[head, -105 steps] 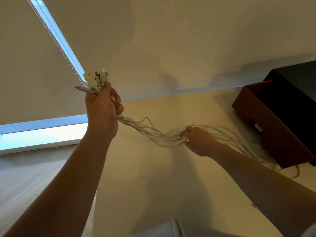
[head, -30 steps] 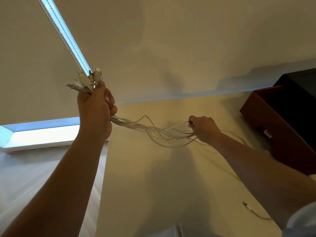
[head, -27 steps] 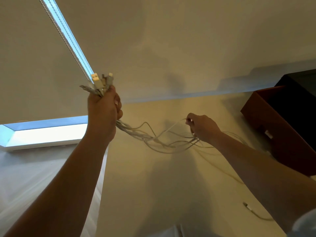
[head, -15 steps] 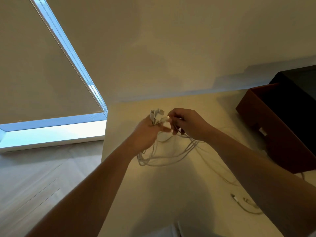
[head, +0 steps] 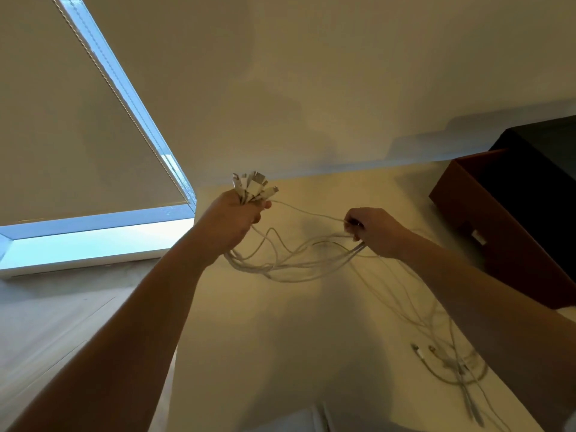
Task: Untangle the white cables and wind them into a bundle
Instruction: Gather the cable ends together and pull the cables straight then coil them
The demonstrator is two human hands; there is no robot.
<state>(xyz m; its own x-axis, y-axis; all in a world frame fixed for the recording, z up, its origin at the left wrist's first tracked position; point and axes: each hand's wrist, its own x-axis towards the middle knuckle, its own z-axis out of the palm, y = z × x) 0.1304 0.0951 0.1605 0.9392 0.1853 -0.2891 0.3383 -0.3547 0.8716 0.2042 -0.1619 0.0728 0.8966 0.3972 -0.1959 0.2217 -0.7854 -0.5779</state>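
Over the table (head: 280, 353) — white cables (head: 293, 266) sideways, plugs (head: 253, 186) upward, gripped by left hand (head: 232, 219) and right hand (head: 378, 232)

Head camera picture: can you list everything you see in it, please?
cables: several, too tangled to count, white, strung between both hands, trailing onto the table at right
plugs: a cluster, white, sticking up out of the left hand
box: one, brown, on the table at right
table: one, cream, centre
blind: one, beige, upper left
window: one, bright, left
floor: pale, lower left
left hand: grips the cable ends
right hand: holds the strands
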